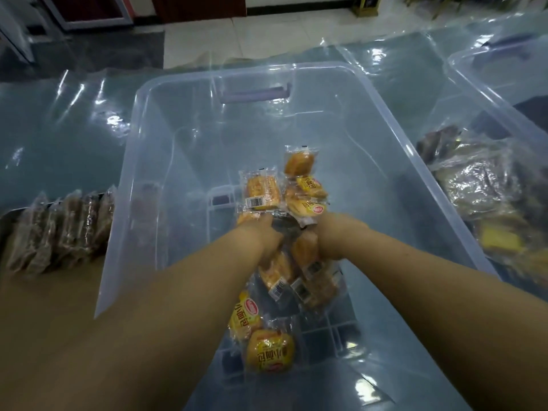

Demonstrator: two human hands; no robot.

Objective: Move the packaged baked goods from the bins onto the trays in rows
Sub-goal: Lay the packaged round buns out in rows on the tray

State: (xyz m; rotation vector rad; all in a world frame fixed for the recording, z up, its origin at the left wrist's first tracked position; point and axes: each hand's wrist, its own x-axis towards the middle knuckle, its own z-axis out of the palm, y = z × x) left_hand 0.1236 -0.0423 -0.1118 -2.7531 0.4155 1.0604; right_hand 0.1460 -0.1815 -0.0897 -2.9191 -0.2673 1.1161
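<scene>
Both hands reach into the clear plastic bin [184, 120], fingers curled: left hand [261, 237] & right hand [330, 235] clutch a bunch of yellow-wrapped small bread packets [262, 191] mid-bin, prob. to lift several at once. Row of brown clear-wrapped packets [59, 229] stands at left.

The plastic-covered teal table [59, 129] carries a clear bin [142, 173], a second bin [504, 105] and a tray [7, 216].

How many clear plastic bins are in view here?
2. The middle bin holds small bread packets; the right bin, partly cut off by the frame, holds mixed packaged goods. More may lie out of view.
</scene>
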